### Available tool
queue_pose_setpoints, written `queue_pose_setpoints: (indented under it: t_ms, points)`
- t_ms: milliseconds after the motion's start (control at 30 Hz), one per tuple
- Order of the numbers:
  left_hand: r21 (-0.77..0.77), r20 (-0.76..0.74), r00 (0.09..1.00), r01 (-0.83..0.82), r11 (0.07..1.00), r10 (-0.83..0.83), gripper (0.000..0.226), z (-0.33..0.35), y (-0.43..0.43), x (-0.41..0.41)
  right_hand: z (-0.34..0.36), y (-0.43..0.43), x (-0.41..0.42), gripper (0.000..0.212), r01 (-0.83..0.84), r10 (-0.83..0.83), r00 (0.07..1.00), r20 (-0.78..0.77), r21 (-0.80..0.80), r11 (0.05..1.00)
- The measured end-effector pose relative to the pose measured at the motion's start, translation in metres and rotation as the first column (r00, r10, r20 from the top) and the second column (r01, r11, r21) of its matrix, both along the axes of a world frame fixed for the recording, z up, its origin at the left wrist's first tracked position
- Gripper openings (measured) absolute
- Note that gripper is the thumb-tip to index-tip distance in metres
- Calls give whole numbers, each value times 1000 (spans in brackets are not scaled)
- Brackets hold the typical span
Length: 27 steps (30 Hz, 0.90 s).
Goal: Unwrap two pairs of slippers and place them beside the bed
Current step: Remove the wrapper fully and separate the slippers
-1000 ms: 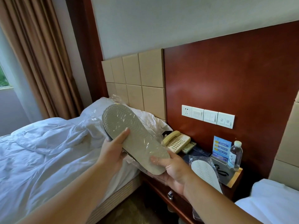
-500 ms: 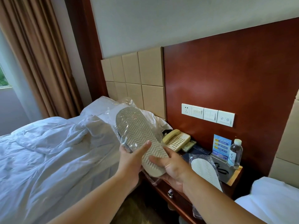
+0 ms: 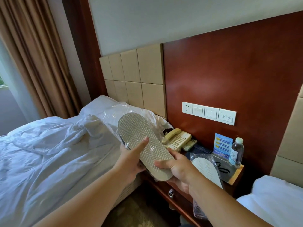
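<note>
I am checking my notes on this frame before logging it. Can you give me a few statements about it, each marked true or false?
1. The left hand and the right hand both grip the slippers, sole toward the camera. True.
2. Those slippers are free of any wrapping. False: clear plastic covers them.
3. A second wrapped pair lies on the nightstand. True.
4. The water bottle lies on its side. False: it stands upright on the nightstand.
</note>
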<state>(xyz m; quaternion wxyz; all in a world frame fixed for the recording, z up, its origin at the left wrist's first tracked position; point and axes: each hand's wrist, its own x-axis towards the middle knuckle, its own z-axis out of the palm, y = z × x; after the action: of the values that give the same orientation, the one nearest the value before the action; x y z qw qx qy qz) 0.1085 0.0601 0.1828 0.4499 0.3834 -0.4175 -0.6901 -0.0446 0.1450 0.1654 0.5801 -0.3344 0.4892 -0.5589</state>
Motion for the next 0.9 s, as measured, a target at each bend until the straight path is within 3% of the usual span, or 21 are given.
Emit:
queue_pose_setpoints:
  t_ms: [200, 367, 633, 767, 900]
  points:
    - [36, -114, 980, -161, 986, 164, 61, -9, -12, 0, -16, 0, -10, 66, -27, 27, 1000, -9, 27, 999]
    - [8, -19, 979, -201, 980, 201, 60, -19, -39, -5, -30, 2, -37, 58, -56, 58, 998, -33, 59, 997]
    - [50, 81, 987, -144, 988, 140, 86, -57, -79, -49, -60, 4, -92, 61, -12, 16, 999, -28, 118, 993]
    - [240, 108, 994, -9, 971, -17, 111, -77, -85, -77, -81, -1, -113, 53, 79, -75, 997, -35, 149, 986]
    - [346, 151, 972, 117, 931, -178, 73, -106, -74, -110, -99, -14, -128, 50, 143, -131, 988, -80, 179, 973]
